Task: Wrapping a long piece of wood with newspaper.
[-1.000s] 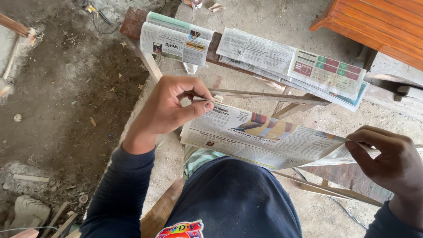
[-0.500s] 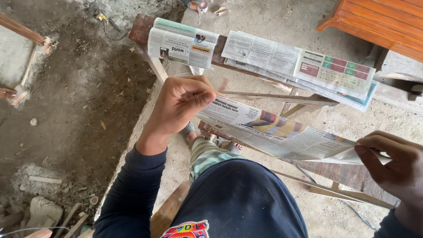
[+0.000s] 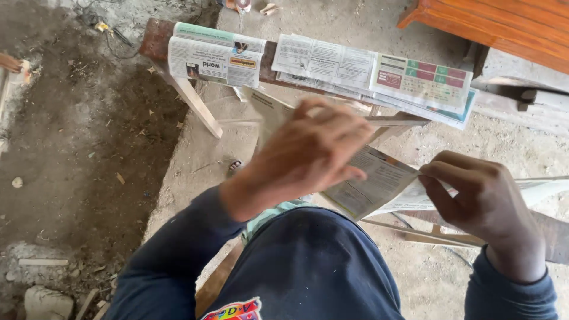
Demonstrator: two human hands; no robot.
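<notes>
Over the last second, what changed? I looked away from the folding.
The left hand swung right, over the printed newspaper sheet, toward the right hand, which keeps pinching the sheet's edge. The newspapers draped on the wooden bench stayed put.

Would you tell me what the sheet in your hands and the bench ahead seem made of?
The sheet looks like thin matte newsprint: printed columns, creased and bending between both hands. The bench looks like raw, unfinished wood with a pale plain leg, its top mostly hidden under newspapers.

The left hand (image 3: 311, 151) is blurred, so its grip cannot be told, and it hides part of the folded newspaper (image 3: 373, 184). The orange wooden furniture (image 3: 504, 26) is cut off by the top-right corner.
</notes>
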